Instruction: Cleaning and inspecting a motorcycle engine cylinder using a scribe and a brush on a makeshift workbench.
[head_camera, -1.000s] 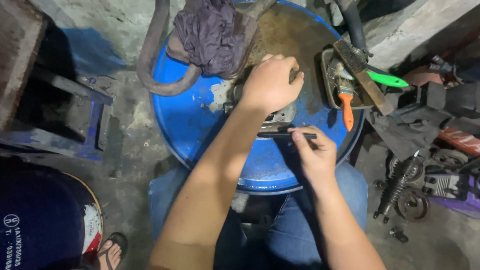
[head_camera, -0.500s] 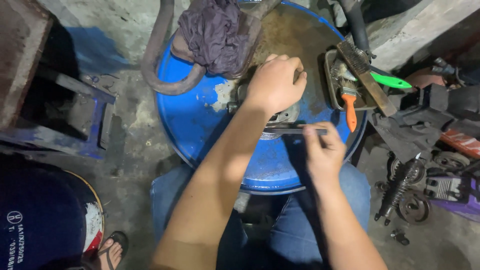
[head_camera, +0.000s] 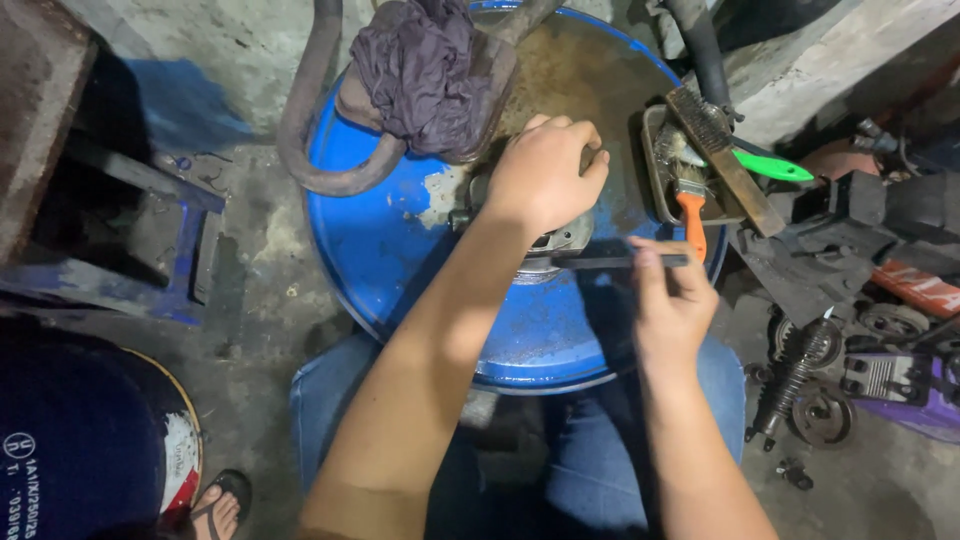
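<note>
Two bare hands are seen over a blue drum top (head_camera: 400, 250). Nearest, the right hand (head_camera: 672, 305) is closed on a thin dark flat tool (head_camera: 610, 262), pinched between thumb and fingers and held level. Its tip is laid against a grey metal part (head_camera: 555, 243) resting on the drum's middle. That part is covered and gripped by the left hand (head_camera: 545, 172), fingers curled together. Farther off, a purple rag (head_camera: 425, 65) is draped over a rusty curved pipe (head_camera: 310, 150); an orange-handled brush (head_camera: 690, 205) is lying in a tray (head_camera: 655, 135) at right.
</note>
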